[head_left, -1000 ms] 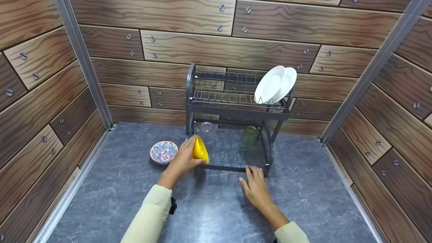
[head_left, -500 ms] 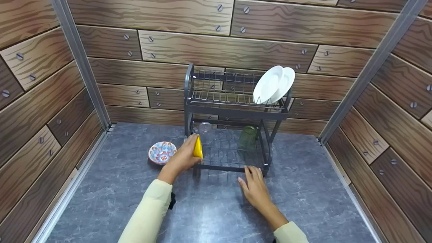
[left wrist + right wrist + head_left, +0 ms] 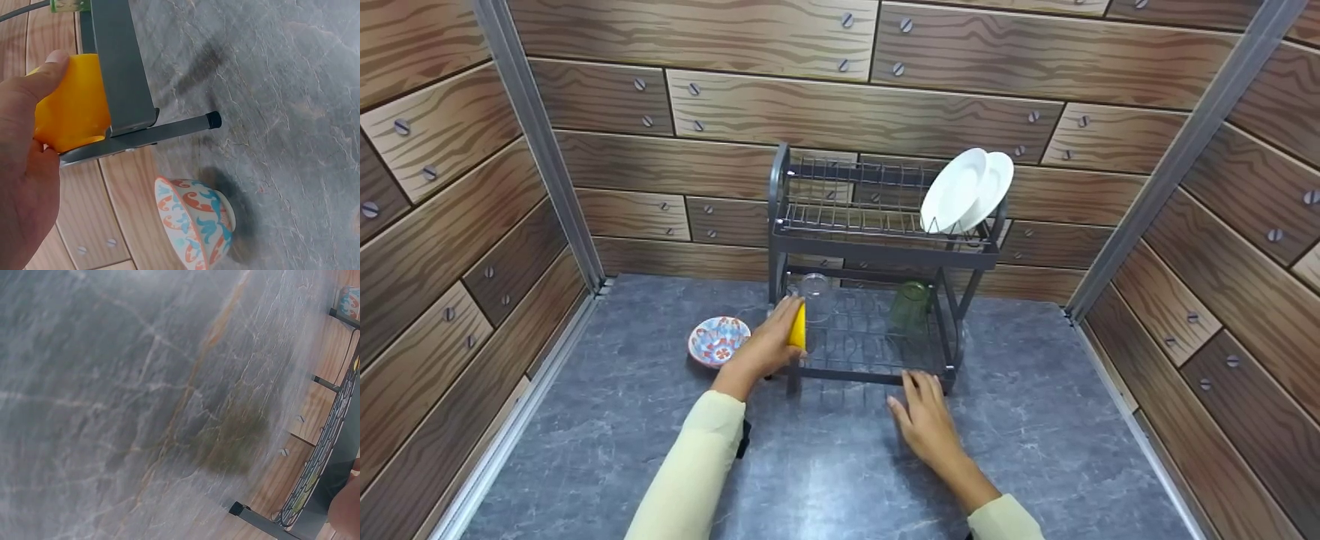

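Note:
My left hand (image 3: 767, 346) grips a yellow cup (image 3: 797, 327) at the left end of the lower shelf of a grey two-tier dish rack (image 3: 885, 249). In the left wrist view the thumb of the left hand (image 3: 25, 169) lies on the yellow cup (image 3: 70, 107) behind the rack's corner post (image 3: 121, 67). My right hand (image 3: 924, 397) rests flat on the counter just in front of the rack's bottom rail, fingers straight, holding nothing. A patterned bowl (image 3: 719, 340) stands on the counter left of the rack, also in the left wrist view (image 3: 194, 222).
Two white plates (image 3: 967, 189) lean in the rack's upper right. A clear glass (image 3: 814, 286) and a green glass (image 3: 911, 307) stand on the lower shelf. Wood-pattern walls enclose the grey stone counter (image 3: 825, 480). The right wrist view shows blurred counter (image 3: 140, 399) and the rack's lower edge (image 3: 332, 439).
My left hand has carried the yellow cup slightly back and left, turning it edge-on at the rack's left end. The right hand has stayed in place.

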Demonstrator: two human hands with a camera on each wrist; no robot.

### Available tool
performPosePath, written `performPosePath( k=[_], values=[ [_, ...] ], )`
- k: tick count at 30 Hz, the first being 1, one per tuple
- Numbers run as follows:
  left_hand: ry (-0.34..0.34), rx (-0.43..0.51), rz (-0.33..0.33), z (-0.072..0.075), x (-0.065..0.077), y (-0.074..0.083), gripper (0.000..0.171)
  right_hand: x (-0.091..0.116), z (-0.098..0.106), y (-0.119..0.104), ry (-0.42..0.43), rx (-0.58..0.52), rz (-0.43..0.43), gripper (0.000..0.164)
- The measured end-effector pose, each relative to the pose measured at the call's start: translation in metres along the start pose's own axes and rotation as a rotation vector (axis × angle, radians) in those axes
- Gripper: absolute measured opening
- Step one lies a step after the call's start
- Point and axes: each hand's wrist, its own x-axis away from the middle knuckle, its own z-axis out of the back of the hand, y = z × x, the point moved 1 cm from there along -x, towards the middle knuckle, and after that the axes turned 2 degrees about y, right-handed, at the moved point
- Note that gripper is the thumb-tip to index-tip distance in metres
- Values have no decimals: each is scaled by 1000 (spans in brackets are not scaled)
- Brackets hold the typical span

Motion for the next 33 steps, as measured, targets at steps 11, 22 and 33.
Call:
performPosePath(
  k=[11,22,33],
  values=[
    [29,-144,-84,1,-4,-5,93,-1,1,1,35,15,39,55],
    [46,-166,-116,3,-4,-9,91,-1,0,0,3,28,12,56],
    [57,-216,-163,1,-1,2,89,0,0,0,-12,11,-21,56]
  ],
)
